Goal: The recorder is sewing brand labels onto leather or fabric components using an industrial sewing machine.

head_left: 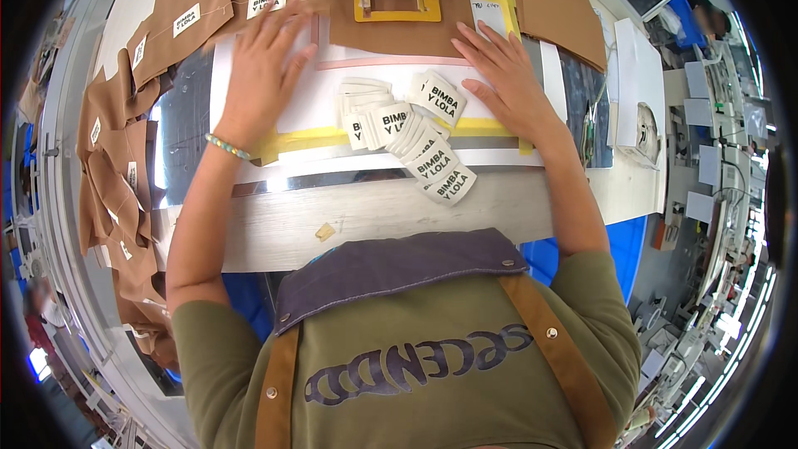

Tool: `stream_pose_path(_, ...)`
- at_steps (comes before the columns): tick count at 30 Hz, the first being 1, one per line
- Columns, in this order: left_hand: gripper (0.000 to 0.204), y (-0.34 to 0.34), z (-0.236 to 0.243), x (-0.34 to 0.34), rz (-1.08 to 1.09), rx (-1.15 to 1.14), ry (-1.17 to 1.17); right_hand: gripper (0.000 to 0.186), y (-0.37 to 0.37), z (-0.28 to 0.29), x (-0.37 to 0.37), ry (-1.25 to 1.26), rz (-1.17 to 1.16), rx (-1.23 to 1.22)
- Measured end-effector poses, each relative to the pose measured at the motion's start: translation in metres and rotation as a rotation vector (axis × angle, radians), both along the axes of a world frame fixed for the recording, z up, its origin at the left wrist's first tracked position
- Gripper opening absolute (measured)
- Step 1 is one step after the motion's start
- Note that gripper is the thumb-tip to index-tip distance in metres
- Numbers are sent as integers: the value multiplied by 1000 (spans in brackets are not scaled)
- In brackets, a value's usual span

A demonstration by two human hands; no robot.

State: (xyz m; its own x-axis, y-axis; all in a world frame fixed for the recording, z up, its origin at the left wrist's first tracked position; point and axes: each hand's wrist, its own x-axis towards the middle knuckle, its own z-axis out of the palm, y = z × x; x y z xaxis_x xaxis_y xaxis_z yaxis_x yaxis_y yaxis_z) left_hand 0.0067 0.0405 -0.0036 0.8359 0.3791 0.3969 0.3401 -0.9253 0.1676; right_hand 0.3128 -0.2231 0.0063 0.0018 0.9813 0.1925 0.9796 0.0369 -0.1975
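Labelling brown fabric panels — seemingly partway.
Held left hand and right hand open, gripping nothing visible; had labelled panels trailing leftward — loose white labels unattached.

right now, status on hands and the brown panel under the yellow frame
Left hand open at a white label; right hand open at right edge of brown panel. Yellow frame on it. Loose labels piled between hands.
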Motion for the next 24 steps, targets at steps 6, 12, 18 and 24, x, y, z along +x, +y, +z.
stream_pose_path(6, 58, 39, -13, -34, 212, 112, 192, 61, 2, 2, 0, -17, -7, -21)
stream_pose_path(12, 63, 49, -19, -58, 306, 155, 196, 62, 5, 2, -1, -45, 3, -7)
stream_pose_path(18, 58, 23, 1, -52, 207, 252, 60, 61, 7, 5, -1, -17, 44, 8)
stream_pose_path(24, 57, -37, 8, -12, -117, 43, 54, 62, 10, 3, 1, -30, 60, 25)
